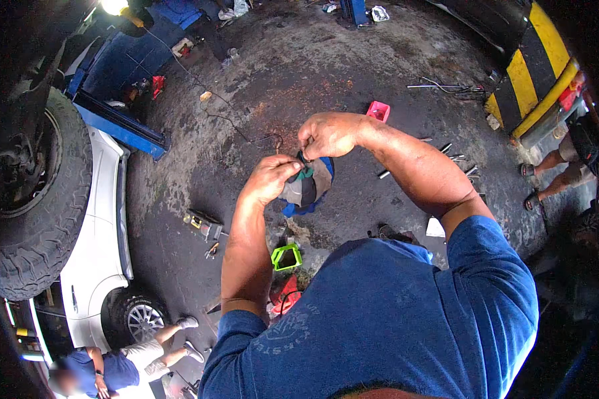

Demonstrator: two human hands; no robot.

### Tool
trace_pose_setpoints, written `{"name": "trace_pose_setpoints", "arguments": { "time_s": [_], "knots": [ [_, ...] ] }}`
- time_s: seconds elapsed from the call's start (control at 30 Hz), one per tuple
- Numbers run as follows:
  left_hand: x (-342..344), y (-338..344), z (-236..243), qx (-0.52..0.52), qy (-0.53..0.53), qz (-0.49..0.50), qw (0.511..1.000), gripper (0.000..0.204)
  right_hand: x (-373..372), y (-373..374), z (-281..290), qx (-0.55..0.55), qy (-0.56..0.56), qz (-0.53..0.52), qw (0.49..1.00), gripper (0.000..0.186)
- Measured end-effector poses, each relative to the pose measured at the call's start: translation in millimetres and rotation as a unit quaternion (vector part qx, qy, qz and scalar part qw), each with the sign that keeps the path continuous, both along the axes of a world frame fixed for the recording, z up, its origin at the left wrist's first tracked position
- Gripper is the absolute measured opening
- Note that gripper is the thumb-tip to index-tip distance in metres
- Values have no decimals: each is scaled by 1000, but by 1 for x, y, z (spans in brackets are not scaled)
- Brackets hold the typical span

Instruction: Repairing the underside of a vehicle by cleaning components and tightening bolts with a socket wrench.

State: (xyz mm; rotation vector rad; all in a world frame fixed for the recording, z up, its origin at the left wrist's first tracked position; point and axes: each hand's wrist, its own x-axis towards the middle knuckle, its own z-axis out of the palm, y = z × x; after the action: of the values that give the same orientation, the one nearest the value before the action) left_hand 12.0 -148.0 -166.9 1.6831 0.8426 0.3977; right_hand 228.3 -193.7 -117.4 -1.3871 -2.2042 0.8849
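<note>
My left hand (271,178) and my right hand (327,135) meet in front of me with fingertips pinched almost together. Between them shows a small dark piece (303,157), too small to name. Directly below the hands in the view is a rounded bundle that looks like cloth (303,189), panelled in grey, black, green and blue. Whether the fingers hold part of it I cannot tell. Both hands are closed, the left with thumb and forefinger together, the right with its fingers curled.
A power tool (205,226) lies on the stained floor, left of a green frame-like object (286,257). Metal tools (446,149) and a pink tray (378,111) are at right. A raised tyre (43,199) and a white car (93,199) stand left. Other people's legs (558,169) show at right; a seated person (116,369) is lower left.
</note>
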Motion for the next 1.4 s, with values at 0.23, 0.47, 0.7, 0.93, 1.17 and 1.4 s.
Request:
{"name": "trace_pose_setpoints", "arguments": {
  "time_s": [0.23,0.47,0.7,0.93,1.17,1.4],
  "knots": [
    [10,5,-8,-29,-51,-44,997,20,-10,-1,9,58,-91,-6,994,28],
    [6,5,-27,-210,-201,36,956,17,-14,-4,4,86,-41,-22,995,30],
    [1,-9,-35,-229,-248,82,938,19,-19,-7,-6,57,-10,-70,996,35],
    [-13,-3,-50,-325,-274,71,902,27,-41,-11,-16,69,18,-114,991,46],
    [-25,-12,-40,-317,-319,124,885,24,-56,-9,-30,136,48,-152,978,38],
    [-46,-4,-24,-410,-426,144,794,31,-82,-32,-23,85,247,-260,930,23]
  ]
}}
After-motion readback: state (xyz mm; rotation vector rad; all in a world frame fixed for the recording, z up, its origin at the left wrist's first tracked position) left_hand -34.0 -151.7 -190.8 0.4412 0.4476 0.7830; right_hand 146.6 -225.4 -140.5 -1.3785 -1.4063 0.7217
